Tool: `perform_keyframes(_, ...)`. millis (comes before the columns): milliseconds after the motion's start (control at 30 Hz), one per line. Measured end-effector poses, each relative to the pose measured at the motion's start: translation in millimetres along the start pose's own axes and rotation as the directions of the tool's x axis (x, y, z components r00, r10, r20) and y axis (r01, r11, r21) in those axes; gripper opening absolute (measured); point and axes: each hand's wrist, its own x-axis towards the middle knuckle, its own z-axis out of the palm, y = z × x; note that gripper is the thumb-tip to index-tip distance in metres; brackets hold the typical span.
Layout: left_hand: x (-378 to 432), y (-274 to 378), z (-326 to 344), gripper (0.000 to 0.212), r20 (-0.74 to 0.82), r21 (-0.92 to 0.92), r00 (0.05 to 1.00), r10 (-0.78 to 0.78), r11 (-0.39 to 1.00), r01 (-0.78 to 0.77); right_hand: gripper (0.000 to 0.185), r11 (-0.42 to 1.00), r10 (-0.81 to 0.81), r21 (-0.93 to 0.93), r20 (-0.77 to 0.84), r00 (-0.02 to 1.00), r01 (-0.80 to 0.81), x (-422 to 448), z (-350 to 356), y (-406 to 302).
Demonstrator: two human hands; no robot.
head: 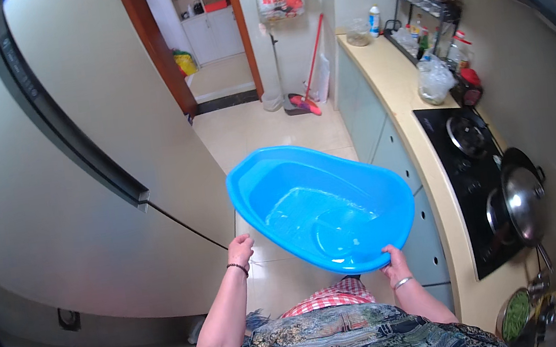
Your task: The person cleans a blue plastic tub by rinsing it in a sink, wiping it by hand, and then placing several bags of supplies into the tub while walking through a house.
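Note:
A large blue plastic tub (314, 211) hangs tilted in front of me, its hollow inside facing up and showing shiny, wet-looking patches. My right hand (394, 264) grips its near right rim, the thumb over the edge and the fingers hidden beneath. My left hand (240, 249), with a dark beaded bracelet at the wrist, is off the tub's left side near the refrigerator door (176, 197). Its fingers are curled, and no object shows in them.
On the right runs a counter (395, 100) with a black gas hob (461, 186), a lidded wok (524, 201) and a bowl of green vegetables (517, 313). A red broom (315, 58) and dustpan (295, 104) stand by the far wall. Left of them is a doorway.

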Motion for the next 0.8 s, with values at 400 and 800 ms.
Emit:
perform_keyframes(400, 103.7, 11.3, -38.3, 0.042, -0.381, 0.059, 0.918, -0.113, 0.987, 0.146, 0.041, 0.990, 0.020, -0.134, -0.138, 0.990, -0.039, 344.1, 132.6, 2.6)
perform_keyframes(800, 139.9, 115.3, -192.0, 0.056, -0.948, 0.275, 0.092, 0.305, 0.930, -0.245, 0.048, 0.974, 0.080, -0.199, -0.133, 0.988, -0.105, 516.5, 202.7, 67.6)
